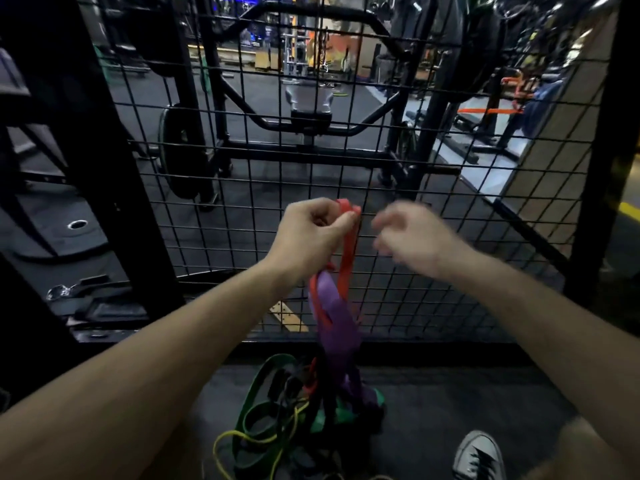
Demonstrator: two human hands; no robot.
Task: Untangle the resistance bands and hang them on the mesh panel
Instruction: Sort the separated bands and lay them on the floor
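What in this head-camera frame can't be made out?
- Right hand: motion-blurred, so its finger pose is unreadable.
- Red flat rubber band: its top loop is covered by the left hand; whether it hooks the black wire mesh panel is unclear.
- Tangled band pile on the floor: dim, overlapping, cut off by the bottom edge.

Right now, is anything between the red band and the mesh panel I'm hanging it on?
Nothing visible. The left hand pinches the red band right up against the mesh panel. But the purple band is still wound round it lower down, trailing into the pile on the floor.
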